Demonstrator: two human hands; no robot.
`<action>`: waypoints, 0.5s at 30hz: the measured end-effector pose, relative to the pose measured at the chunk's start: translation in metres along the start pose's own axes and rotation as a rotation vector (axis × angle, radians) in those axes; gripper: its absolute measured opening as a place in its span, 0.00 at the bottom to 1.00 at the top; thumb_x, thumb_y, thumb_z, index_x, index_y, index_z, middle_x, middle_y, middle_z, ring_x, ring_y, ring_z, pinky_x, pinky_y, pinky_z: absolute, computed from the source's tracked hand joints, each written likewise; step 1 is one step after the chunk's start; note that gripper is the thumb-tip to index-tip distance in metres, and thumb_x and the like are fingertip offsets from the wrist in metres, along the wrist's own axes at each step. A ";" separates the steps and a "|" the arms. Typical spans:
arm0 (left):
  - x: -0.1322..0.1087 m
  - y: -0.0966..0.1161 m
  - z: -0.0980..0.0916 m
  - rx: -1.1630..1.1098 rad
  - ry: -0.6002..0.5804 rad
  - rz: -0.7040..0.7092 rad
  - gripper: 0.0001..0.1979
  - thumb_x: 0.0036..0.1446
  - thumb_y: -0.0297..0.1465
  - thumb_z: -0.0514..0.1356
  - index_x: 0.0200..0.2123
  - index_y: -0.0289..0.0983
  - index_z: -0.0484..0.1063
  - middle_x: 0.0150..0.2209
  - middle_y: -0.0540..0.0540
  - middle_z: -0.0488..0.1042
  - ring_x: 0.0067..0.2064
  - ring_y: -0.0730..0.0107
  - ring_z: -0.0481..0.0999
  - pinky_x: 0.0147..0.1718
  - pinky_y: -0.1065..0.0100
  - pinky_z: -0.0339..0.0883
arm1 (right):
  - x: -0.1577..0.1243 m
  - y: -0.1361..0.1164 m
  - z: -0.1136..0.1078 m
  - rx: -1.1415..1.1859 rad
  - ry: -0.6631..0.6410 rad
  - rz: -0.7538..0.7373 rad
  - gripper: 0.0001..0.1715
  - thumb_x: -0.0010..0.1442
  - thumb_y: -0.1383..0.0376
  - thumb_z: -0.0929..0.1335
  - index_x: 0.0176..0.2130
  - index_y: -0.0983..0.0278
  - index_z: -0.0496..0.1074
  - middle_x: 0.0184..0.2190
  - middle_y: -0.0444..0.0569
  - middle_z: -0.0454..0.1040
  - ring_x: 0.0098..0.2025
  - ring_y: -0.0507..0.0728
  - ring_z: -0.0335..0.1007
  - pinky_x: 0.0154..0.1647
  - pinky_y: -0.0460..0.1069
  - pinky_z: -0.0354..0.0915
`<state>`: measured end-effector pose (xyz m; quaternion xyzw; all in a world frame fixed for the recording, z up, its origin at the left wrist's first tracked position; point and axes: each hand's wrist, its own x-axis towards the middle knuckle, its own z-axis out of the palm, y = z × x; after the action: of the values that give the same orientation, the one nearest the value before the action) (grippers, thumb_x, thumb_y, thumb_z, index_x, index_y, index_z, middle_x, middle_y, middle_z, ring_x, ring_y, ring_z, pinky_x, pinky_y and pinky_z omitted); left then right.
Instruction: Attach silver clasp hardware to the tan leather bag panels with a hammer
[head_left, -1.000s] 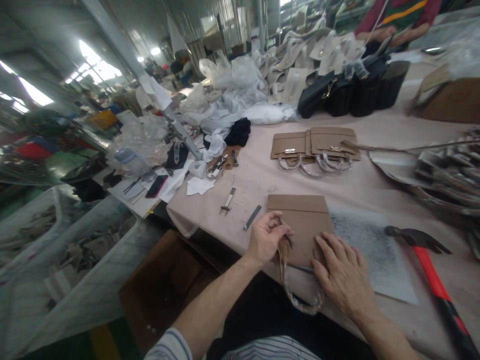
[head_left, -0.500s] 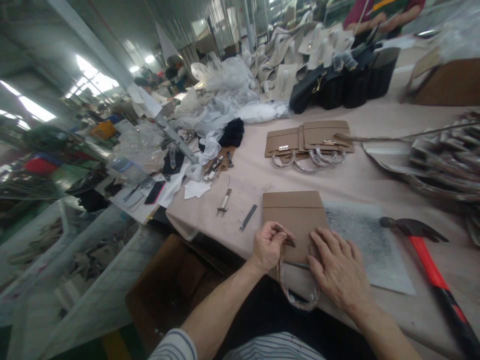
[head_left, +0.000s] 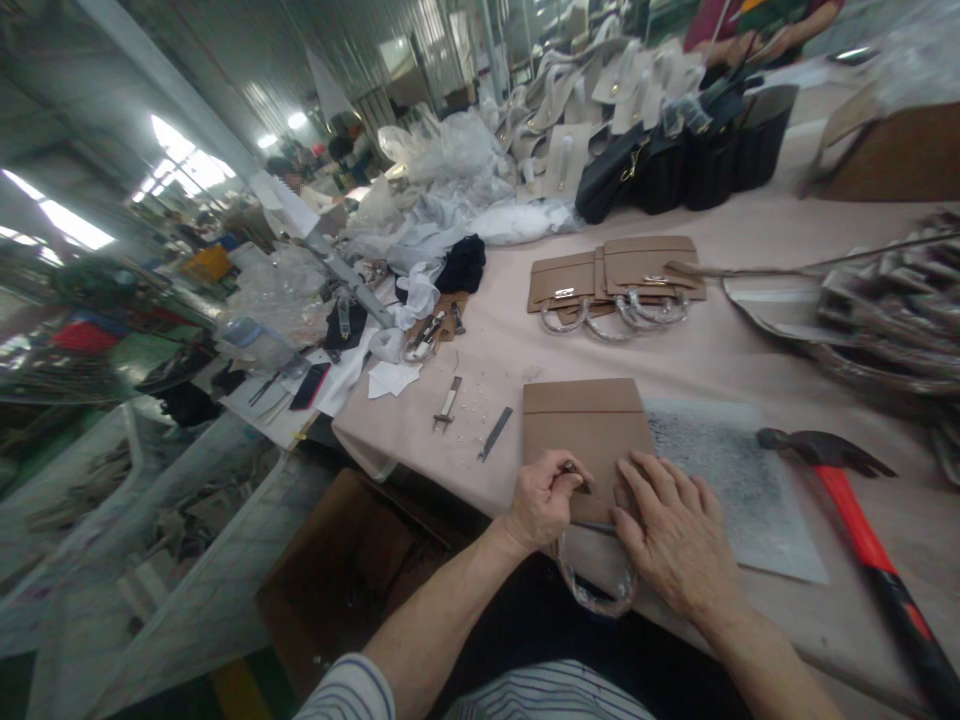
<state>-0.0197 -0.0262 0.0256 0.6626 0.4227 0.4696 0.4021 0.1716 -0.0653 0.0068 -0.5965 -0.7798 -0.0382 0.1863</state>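
A flat tan leather bag panel point(head_left: 585, 430) lies at the near edge of the table, its plastic-wrapped handle point(head_left: 596, 590) hanging over the edge. My left hand point(head_left: 541, 498) is closed in a pinch on a small dark tool point(head_left: 576, 478) held against the panel's lower edge. My right hand point(head_left: 675, 535) lies flat with fingers spread on the panel's lower right corner, pressing it down.
A red-handled hammer point(head_left: 855, 510) lies to the right by a grey mat point(head_left: 735, 490). Small metal tools point(head_left: 495, 432) rest to the left. Finished tan panels point(head_left: 615, 275), black bags point(head_left: 675, 160) and plastic wrap are farther back. Another person's hands point(head_left: 750, 40) work at the far side.
My left hand has shifted slightly down and right along the panel's lower edge with the tool. The right hand stays pressed on the panel. The view moved a little.
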 end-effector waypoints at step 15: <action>0.015 -0.004 -0.002 0.221 -0.235 0.060 0.06 0.61 0.27 0.55 0.35 0.38 0.73 0.33 0.45 0.79 0.35 0.67 0.79 0.39 0.69 0.74 | -0.009 0.057 -0.026 0.200 0.135 0.090 0.29 0.71 0.52 0.58 0.57 0.69 0.69 0.56 0.64 0.71 0.58 0.66 0.67 0.60 0.59 0.64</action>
<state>-0.0196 -0.0109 0.0266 0.7656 0.4016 0.3513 0.3594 0.2337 -0.0648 0.0188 -0.6054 -0.7378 0.0080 0.2984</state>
